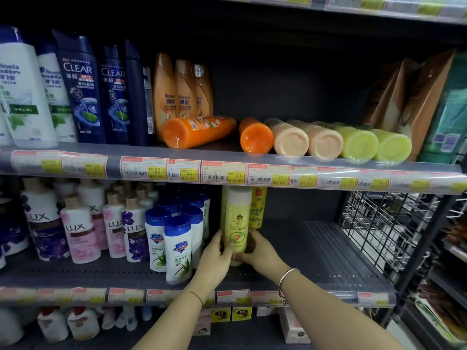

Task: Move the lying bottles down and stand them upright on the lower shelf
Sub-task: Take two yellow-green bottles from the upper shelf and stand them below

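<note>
A yellow-green bottle stands upright on the lower shelf. My left hand grips its left side and my right hand wraps its base from the right. Another yellow bottle stands behind it. On the upper shelf several bottles lie on their sides, bottoms facing me: an orange bottle, a second orange one, two peach bottles, and two lime bottles.
White Safeguard bottles and LUX bottles crowd the lower shelf left of my hands. Upright orange shampoo bottles and dark blue CLEAR bottles stand on the upper shelf. A wire rack bounds the right side.
</note>
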`<action>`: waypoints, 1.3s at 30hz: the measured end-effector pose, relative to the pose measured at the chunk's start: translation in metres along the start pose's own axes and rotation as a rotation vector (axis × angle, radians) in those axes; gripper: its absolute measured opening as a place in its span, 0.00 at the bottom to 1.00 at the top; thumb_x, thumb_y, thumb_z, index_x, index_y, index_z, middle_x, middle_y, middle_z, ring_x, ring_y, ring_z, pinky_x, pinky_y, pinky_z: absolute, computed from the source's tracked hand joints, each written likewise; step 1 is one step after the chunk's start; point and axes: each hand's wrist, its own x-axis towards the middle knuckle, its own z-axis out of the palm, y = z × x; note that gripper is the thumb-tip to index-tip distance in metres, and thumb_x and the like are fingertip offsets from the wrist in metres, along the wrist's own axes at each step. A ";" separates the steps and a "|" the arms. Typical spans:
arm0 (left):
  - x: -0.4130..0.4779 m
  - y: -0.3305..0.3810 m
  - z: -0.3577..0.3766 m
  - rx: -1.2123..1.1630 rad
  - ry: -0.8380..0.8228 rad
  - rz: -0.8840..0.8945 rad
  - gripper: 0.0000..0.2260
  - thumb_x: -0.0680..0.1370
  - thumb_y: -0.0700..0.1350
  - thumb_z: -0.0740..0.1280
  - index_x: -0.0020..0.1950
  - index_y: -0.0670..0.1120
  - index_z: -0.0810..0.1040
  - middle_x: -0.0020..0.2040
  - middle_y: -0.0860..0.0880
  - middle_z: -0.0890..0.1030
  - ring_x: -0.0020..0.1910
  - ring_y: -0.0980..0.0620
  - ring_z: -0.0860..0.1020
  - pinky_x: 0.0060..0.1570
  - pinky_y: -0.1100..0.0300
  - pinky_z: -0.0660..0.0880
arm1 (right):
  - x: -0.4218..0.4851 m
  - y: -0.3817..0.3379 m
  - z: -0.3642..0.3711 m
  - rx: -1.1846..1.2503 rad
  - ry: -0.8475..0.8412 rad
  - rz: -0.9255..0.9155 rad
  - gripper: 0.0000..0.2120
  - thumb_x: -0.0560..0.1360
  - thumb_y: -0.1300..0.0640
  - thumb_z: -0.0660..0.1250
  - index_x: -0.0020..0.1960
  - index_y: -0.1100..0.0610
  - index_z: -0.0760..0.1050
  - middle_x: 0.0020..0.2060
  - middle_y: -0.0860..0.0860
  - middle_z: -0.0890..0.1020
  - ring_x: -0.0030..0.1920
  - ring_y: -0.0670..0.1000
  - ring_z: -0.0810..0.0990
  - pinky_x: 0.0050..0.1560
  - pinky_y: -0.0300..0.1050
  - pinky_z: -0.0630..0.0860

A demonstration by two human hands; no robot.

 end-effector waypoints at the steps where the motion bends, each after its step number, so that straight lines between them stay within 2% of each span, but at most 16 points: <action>1: -0.004 -0.002 -0.004 0.025 -0.005 -0.012 0.24 0.81 0.46 0.61 0.76 0.48 0.60 0.72 0.47 0.70 0.70 0.50 0.70 0.68 0.58 0.65 | 0.000 -0.001 0.001 -0.007 0.002 -0.001 0.34 0.65 0.58 0.79 0.67 0.52 0.69 0.56 0.45 0.79 0.59 0.45 0.77 0.56 0.32 0.73; 2: -0.007 -0.003 -0.009 0.041 0.005 -0.029 0.25 0.80 0.45 0.63 0.76 0.47 0.61 0.72 0.46 0.70 0.70 0.50 0.70 0.70 0.55 0.66 | 0.001 -0.003 0.003 -0.009 0.006 0.001 0.34 0.65 0.58 0.79 0.67 0.53 0.69 0.56 0.45 0.79 0.58 0.45 0.77 0.54 0.30 0.72; 4: -0.012 -0.007 -0.021 0.073 0.046 -0.050 0.24 0.79 0.43 0.65 0.75 0.45 0.64 0.71 0.45 0.72 0.68 0.50 0.72 0.68 0.56 0.69 | 0.004 -0.005 0.006 -0.008 0.008 0.020 0.34 0.66 0.58 0.79 0.67 0.54 0.69 0.56 0.46 0.78 0.58 0.46 0.77 0.56 0.34 0.73; 7: -0.019 -0.009 -0.039 0.111 0.060 -0.033 0.20 0.78 0.39 0.66 0.70 0.44 0.70 0.64 0.46 0.77 0.59 0.54 0.76 0.56 0.69 0.71 | 0.010 -0.005 0.011 -0.002 0.007 0.050 0.35 0.65 0.57 0.79 0.68 0.53 0.69 0.60 0.48 0.79 0.61 0.49 0.77 0.64 0.47 0.74; 10: -0.025 -0.010 -0.048 0.132 0.023 -0.018 0.18 0.78 0.38 0.67 0.68 0.44 0.72 0.57 0.49 0.79 0.52 0.59 0.77 0.45 0.75 0.72 | 0.011 -0.006 0.011 -0.009 0.002 0.057 0.36 0.64 0.56 0.79 0.69 0.53 0.69 0.61 0.49 0.80 0.62 0.49 0.78 0.65 0.51 0.74; 18: -0.033 -0.004 -0.053 0.155 -0.046 0.016 0.17 0.78 0.39 0.67 0.66 0.47 0.74 0.55 0.51 0.80 0.53 0.60 0.78 0.46 0.78 0.72 | 0.009 -0.008 0.010 -0.014 -0.022 0.068 0.36 0.65 0.58 0.79 0.69 0.53 0.68 0.62 0.50 0.79 0.63 0.49 0.78 0.66 0.54 0.74; 21: -0.036 0.003 -0.056 0.151 -0.072 0.018 0.17 0.78 0.39 0.67 0.66 0.47 0.74 0.55 0.53 0.79 0.54 0.60 0.78 0.47 0.76 0.73 | 0.001 -0.018 0.006 -0.030 -0.023 0.070 0.38 0.65 0.56 0.79 0.71 0.52 0.65 0.64 0.50 0.78 0.64 0.49 0.76 0.67 0.53 0.73; 23: -0.039 0.015 -0.060 0.142 -0.088 0.027 0.16 0.78 0.40 0.67 0.65 0.49 0.74 0.55 0.53 0.79 0.54 0.60 0.78 0.50 0.74 0.74 | -0.011 -0.033 -0.002 -0.074 -0.019 0.073 0.37 0.68 0.57 0.77 0.72 0.52 0.64 0.64 0.50 0.77 0.64 0.49 0.76 0.67 0.49 0.73; 25: -0.043 0.034 -0.064 0.133 -0.105 0.051 0.15 0.78 0.40 0.67 0.64 0.51 0.74 0.56 0.56 0.79 0.54 0.60 0.78 0.56 0.70 0.75 | -0.027 -0.055 -0.013 -0.112 -0.008 0.075 0.33 0.71 0.58 0.75 0.71 0.54 0.64 0.61 0.50 0.78 0.60 0.47 0.77 0.62 0.41 0.75; 27: -0.049 0.055 -0.069 0.123 -0.115 0.095 0.14 0.78 0.41 0.67 0.62 0.54 0.74 0.55 0.59 0.79 0.54 0.63 0.79 0.55 0.70 0.75 | -0.045 -0.073 -0.023 -0.141 -0.011 0.050 0.27 0.72 0.59 0.73 0.69 0.55 0.68 0.57 0.48 0.78 0.56 0.43 0.78 0.59 0.35 0.75; 31: -0.064 0.110 -0.086 0.113 -0.122 0.233 0.16 0.77 0.42 0.68 0.56 0.63 0.74 0.55 0.60 0.80 0.54 0.67 0.77 0.58 0.67 0.75 | -0.084 -0.128 -0.046 -0.240 -0.008 -0.063 0.19 0.74 0.58 0.71 0.62 0.45 0.72 0.54 0.44 0.79 0.54 0.37 0.77 0.56 0.28 0.73; 33: -0.072 0.142 -0.098 0.117 -0.114 0.291 0.15 0.77 0.43 0.69 0.56 0.62 0.75 0.55 0.59 0.81 0.54 0.66 0.78 0.57 0.66 0.76 | -0.102 -0.159 -0.057 -0.284 -0.008 -0.121 0.17 0.74 0.57 0.71 0.58 0.41 0.73 0.51 0.42 0.81 0.52 0.38 0.79 0.53 0.28 0.74; 36: -0.077 0.193 -0.121 0.105 -0.093 0.392 0.16 0.76 0.41 0.70 0.55 0.62 0.77 0.53 0.58 0.82 0.53 0.63 0.79 0.55 0.67 0.77 | -0.124 -0.216 -0.077 -0.308 0.007 -0.204 0.16 0.72 0.55 0.72 0.50 0.34 0.76 0.45 0.43 0.84 0.48 0.42 0.82 0.49 0.36 0.79; 39: -0.068 0.238 -0.137 0.150 -0.085 0.466 0.16 0.76 0.42 0.70 0.57 0.62 0.76 0.53 0.60 0.81 0.53 0.65 0.78 0.52 0.72 0.75 | -0.129 -0.263 -0.104 -0.374 0.076 -0.272 0.14 0.73 0.55 0.72 0.49 0.35 0.77 0.45 0.40 0.84 0.45 0.43 0.83 0.46 0.38 0.79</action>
